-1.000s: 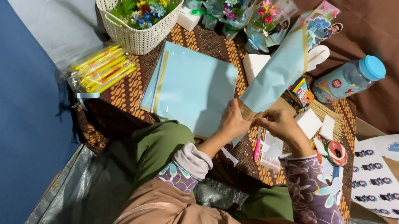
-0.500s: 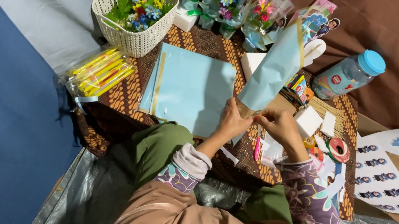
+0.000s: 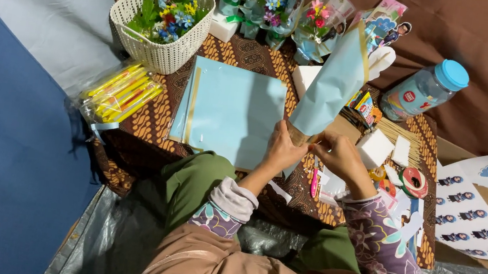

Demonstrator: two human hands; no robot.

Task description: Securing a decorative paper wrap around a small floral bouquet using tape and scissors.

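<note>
A pack of yellow sticks (image 3: 118, 92) lies at the far left, beside a white basket (image 3: 162, 20) of small flowers. Flat blue sheets (image 3: 231, 113) cover the counter (image 3: 151, 119). At centre, a pale blue paper cone (image 3: 334, 83) stands tilted over the counter. The left hand (image 3: 283, 152) wraps its narrow base; the right hand (image 3: 336, 156) pinches the same end. The paper looks light, thin and easily creased, best held at that gathered base. A blue-capped bottle (image 3: 425, 91) lies to the right.
</note>
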